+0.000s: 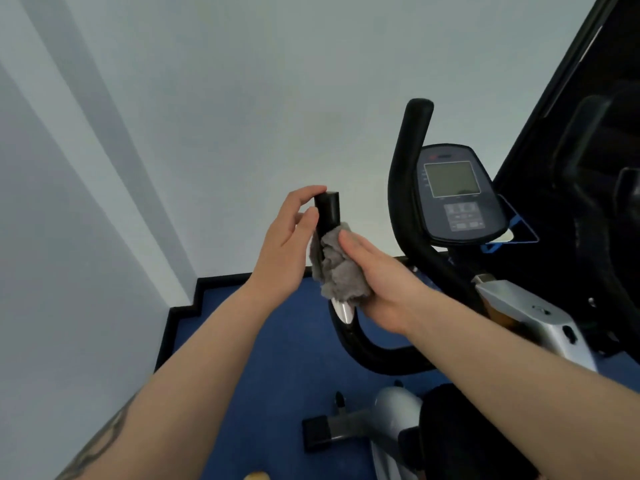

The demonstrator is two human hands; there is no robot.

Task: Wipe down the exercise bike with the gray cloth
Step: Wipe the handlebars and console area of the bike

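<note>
Head view, downward, seemingly close-up.
</note>
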